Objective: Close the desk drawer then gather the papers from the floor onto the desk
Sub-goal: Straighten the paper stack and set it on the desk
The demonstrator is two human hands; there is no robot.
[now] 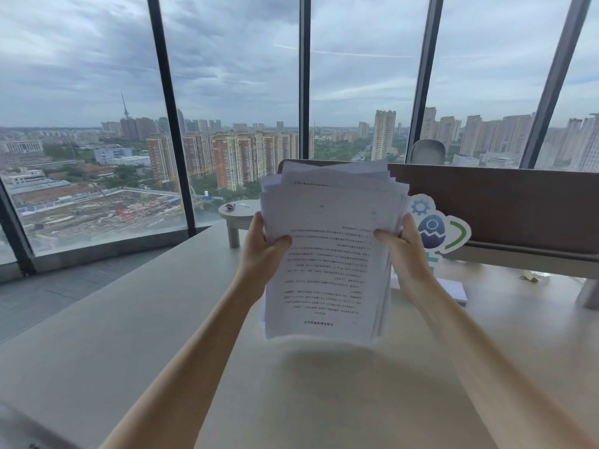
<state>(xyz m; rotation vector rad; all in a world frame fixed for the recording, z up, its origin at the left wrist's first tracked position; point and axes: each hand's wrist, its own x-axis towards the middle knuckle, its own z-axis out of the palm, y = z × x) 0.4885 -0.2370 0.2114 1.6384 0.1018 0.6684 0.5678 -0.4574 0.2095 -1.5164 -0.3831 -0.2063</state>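
While both arms reach forward from the near edge of the head view, the papers [330, 254] are held upright above the desk [129, 335], clear of its top, with a soft shadow under them. The left hand [262, 244] grips the stack's left edge, thumb on the front sheet and the other fingers hidden behind. The right hand [405, 251] grips the right edge the same way, thumb across the print. Sheets are unevenly aligned, their top corners fanned out. Printed lines cover the front page, too small to read, and seem upside down.

Behind the stack, a dark screen's [285, 165] top left corner shows; the rest is hidden. A colourful cutout [440, 228] at right is partly covered by the right hand and papers. A white pad [453, 290] lies just beyond the right wrist, half hidden. A brown divider [505, 209] runs far right, cut off by the frame. A small stand [235, 215] sits far left with tiny items on it, not identifiable. No drawer is visible.
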